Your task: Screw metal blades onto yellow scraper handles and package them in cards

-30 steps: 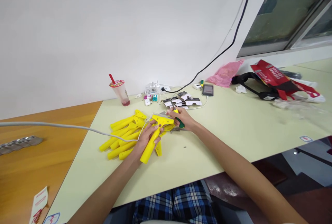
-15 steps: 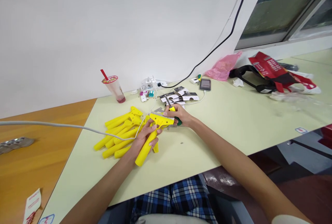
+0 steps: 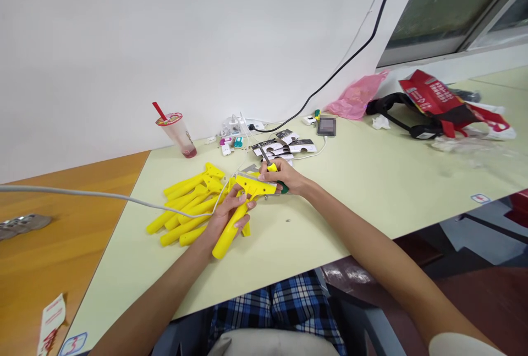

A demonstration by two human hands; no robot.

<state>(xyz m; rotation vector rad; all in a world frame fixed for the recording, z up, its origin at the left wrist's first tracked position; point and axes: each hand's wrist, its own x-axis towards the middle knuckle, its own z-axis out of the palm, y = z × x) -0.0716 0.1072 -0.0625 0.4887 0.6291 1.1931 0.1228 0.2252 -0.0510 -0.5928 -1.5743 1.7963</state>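
Note:
My left hand [image 3: 231, 208] is wrapped round a yellow plastic scraper [image 3: 229, 235], its handle slanting down toward me and its wide head up. A thin pale strip runs along the head's top edge. In my right hand [image 3: 289, 176] is a screwdriver [image 3: 282, 186] with a green and yellow handle, its shaft pointing up and away from the scraper. The fingers of that hand are at the right end of the scraper head. Several more yellow scraper handles [image 3: 175, 219] lie heaped left of my hands. Flat metal blades [image 3: 249, 168] show partly behind the scraper.
A small metal piece [image 3: 288, 220] lies on the pale table. Behind my hands are black-and-white cards [image 3: 303, 146], a power strip [image 3: 258, 124] and a phone-like device [image 3: 326, 126]. A cup with a red straw [image 3: 180, 136] stands back left. A cable [image 3: 140, 202] crosses the scraper pile.
The camera view has shifted slightly. Both hands keep their hold on the scraper and screwdriver, with hardly any movement between them.

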